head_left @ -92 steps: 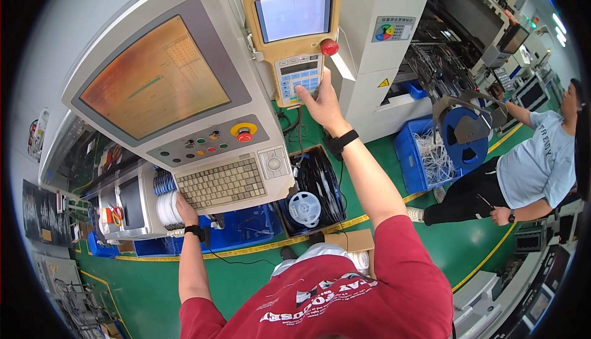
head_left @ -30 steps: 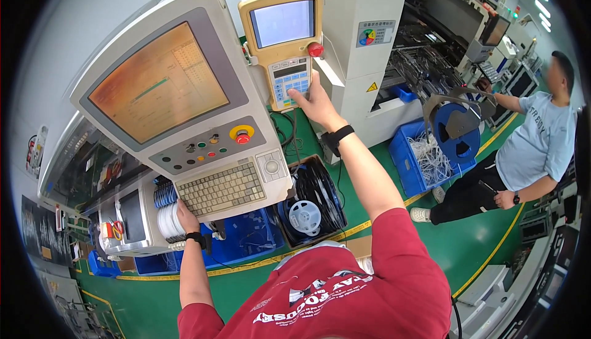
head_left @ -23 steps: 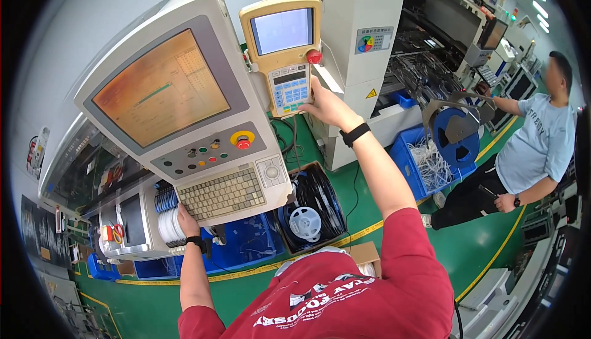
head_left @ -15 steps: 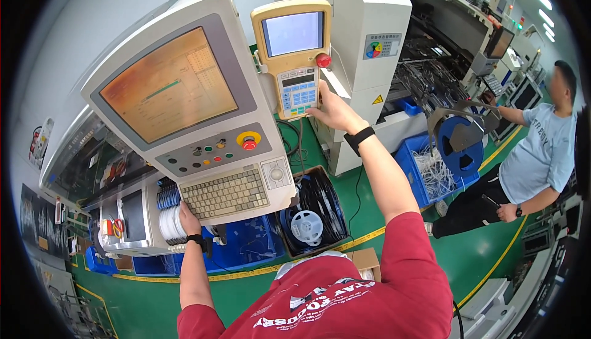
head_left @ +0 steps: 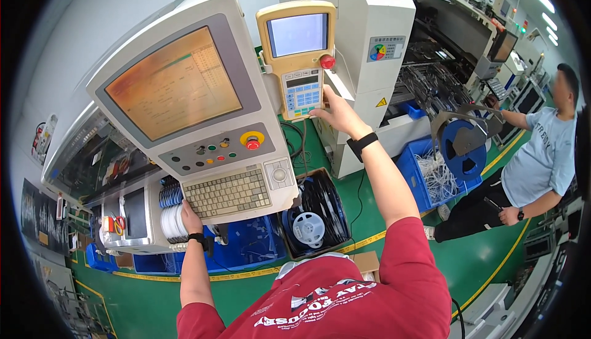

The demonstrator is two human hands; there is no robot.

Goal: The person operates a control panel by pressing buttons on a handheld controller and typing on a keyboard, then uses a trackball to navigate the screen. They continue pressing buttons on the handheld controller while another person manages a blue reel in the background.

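My right hand (head_left: 340,116) is wrapped round the lower right side of a beige control pendant (head_left: 298,62). Its thumb lies on the green keys at the bottom of the keypad (head_left: 308,97); the other fingers pass out of sight behind the casing. At the lower left corner of a white machine console (head_left: 271,145), my left hand (head_left: 192,219) grips the edge beside the keyboard (head_left: 226,193), its fingers partly hidden. Above the keyboard, an orange-tinted screen (head_left: 175,86) shows lines of text and a table. A red emergency stop button (head_left: 252,141) sits on the button panel.
A crate (head_left: 335,240) of black reels stands on the floor below the console. To the right are a blue bin (head_left: 412,173) of white strips and a large blue reel (head_left: 463,154). A co-worker (head_left: 545,154) stands at the far right beside another machine.
The display on the orange-tinted screen has changed: the green bar now sits higher, near the top. My view has shifted slightly. Both hands keep their places on pendant and console.
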